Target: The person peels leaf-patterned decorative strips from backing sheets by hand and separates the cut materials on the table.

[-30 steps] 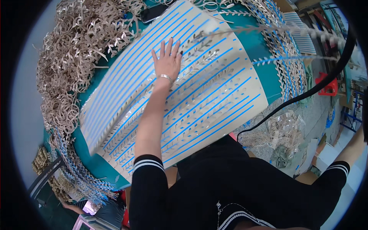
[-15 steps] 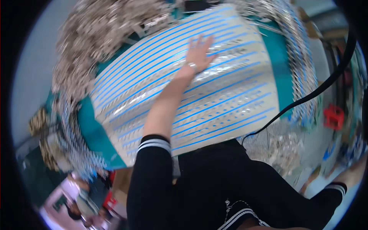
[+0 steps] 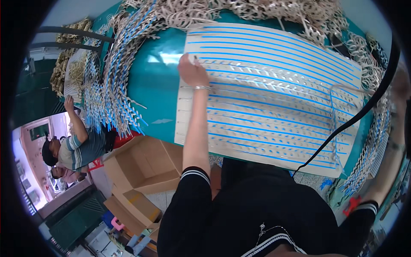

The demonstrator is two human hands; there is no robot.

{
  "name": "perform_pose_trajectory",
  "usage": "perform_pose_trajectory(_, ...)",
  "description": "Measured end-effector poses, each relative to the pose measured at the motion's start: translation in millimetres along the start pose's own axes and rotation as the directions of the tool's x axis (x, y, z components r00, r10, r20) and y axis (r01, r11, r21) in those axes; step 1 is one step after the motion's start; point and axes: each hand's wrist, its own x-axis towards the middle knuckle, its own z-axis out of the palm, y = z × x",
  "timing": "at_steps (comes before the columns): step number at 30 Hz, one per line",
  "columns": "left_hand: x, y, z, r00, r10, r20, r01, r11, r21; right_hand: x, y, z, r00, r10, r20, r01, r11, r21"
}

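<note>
Large cream sheet [image 3: 274, 98] with long blue stripes and rows of small die-cut shapes; lies flat on the teal counter [image 3: 156, 85], its near edge overhanging. Left grip [image 3: 192, 70] presses its far-left corner.

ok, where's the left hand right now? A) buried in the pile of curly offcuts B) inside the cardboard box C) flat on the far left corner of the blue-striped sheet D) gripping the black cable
C: the left hand lies on the far left corner of the blue-striped sheet, apart from the cardboard box on the floor below, the black cable at the right and the curly offcuts at the table's far edge.
</note>
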Motion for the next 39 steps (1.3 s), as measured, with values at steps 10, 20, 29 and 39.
perform_pose_trajectory(10, 71, -129, 33, 0.709, -0.234, 0.665, 0.596, 0.704, -0.387, 137, 408, 263, 0.990, -0.049, 0.133, 0.142, 0.375, -0.916)
perform_pose_trajectory(20, 83, -104, 19, 0.684, 0.155, 0.712, 0.662, 0.276, -0.697, 179, 486, 299, 0.997, -0.029, -0.066, -0.059, 0.188, -0.980)
perform_pose_trajectory(29, 72, -105, 34, 0.575, 0.160, 0.802, 0.811, 0.014, -0.584, 177, 521, 281, 0.990, -0.140, 0.027, 0.061, 0.239, -0.969)
perform_pose_trajectory(39, 77, -99, 22, 0.518, -0.094, 0.850, 0.855, 0.035, -0.517, 158, 466, 217, 0.853, -0.089, -0.514, -0.278, 0.757, -0.591)
